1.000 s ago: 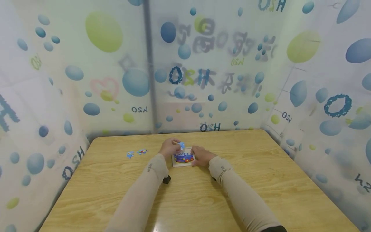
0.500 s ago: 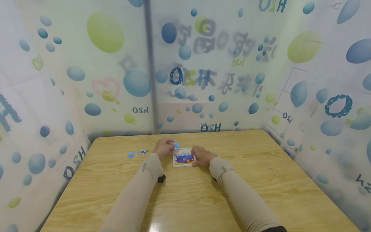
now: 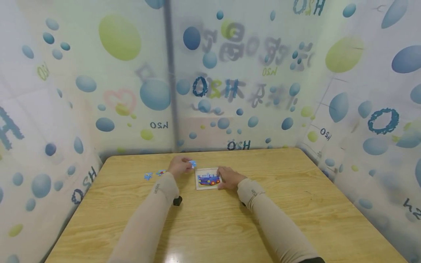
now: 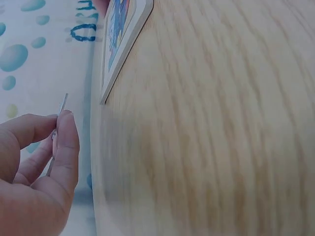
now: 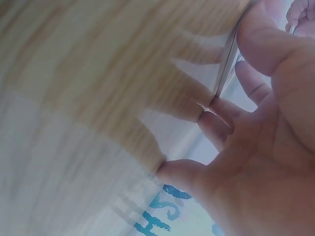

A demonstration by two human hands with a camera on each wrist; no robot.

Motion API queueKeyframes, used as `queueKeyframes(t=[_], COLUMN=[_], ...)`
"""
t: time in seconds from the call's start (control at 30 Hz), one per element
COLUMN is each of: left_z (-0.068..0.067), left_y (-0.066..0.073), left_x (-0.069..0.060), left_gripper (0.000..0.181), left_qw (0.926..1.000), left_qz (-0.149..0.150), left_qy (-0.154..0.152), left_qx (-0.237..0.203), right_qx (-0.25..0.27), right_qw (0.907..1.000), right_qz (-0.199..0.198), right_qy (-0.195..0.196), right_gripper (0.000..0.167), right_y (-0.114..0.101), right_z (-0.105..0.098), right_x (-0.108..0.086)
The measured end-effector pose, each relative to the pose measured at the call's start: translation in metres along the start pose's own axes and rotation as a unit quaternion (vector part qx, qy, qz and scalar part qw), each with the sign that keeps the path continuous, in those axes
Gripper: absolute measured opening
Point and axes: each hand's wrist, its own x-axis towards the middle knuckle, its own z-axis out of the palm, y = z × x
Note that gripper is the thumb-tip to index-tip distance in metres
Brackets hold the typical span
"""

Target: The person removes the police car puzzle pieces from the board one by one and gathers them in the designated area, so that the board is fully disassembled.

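My left hand (image 3: 179, 166) pinches a light blue jigsaw piece (image 3: 193, 164) between thumb and fingers, raised over the table left of the puzzle board. In the left wrist view the piece (image 4: 64, 102) shows edge-on as a thin strip. A small square jigsaw board (image 3: 206, 188) with a pale frame lies flat, picturing a blue vehicle with red and yellow wheels. My right hand (image 3: 231, 178) holds the board's right side, thumb near the front corner and fingers farther back. In the right wrist view, the outer fingertips (image 5: 165, 169) of that hand touch the tabletop.
Two loose jigsaw pieces, a blue one (image 3: 148, 176) and a multicoloured one (image 3: 160, 172), lie left of the board; the left hand partly covers the second. The wood-grain table (image 3: 210, 226) meets a patterned curtain-like wall (image 3: 210, 128) behind.
My left hand has drawn away from over the board to the left, carrying the blue jigsaw piece. The right hand and the board have stayed in place.
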Motion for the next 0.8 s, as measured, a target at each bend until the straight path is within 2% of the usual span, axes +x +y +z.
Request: queueKeyframes(t=[0.07,0.37,0.53,0.7,0.8], left_z=[-0.004,-0.021,-0.029,-0.036,-0.039], left_y=[-0.001,-0.008,-0.013,-0.018,-0.020], left_x=[-0.002,-0.006,-0.006,-0.006,-0.007], left_gripper=[0.039,0.037,0.035,0.035,0.035], left_qw=[0.9999,0.9979,0.9978,0.9979,0.9968], left_qz=[0.005,0.000,-0.015,-0.013,-0.009], left_qy=[-0.003,0.017,0.026,0.029,0.035], left_qx=[0.012,0.062,0.059,0.056,0.071], right_qx=[0.001,-0.006,-0.007,-0.013,-0.011], right_qw=[1.0000,1.0000,1.0000,0.9999,0.9999], right_qz=[0.002,0.005,0.000,-0.003,-0.007], right_qy=[0.000,-0.002,-0.002,-0.001,0.000], right_gripper=[0.037,0.038,0.037,0.038,0.037], right_y=[0.000,-0.001,-0.002,-0.002,-0.001], right_z=[0.000,0.000,-0.001,-0.001,-0.001], right_x=[0.000,0.000,-0.001,-0.002,-0.002])
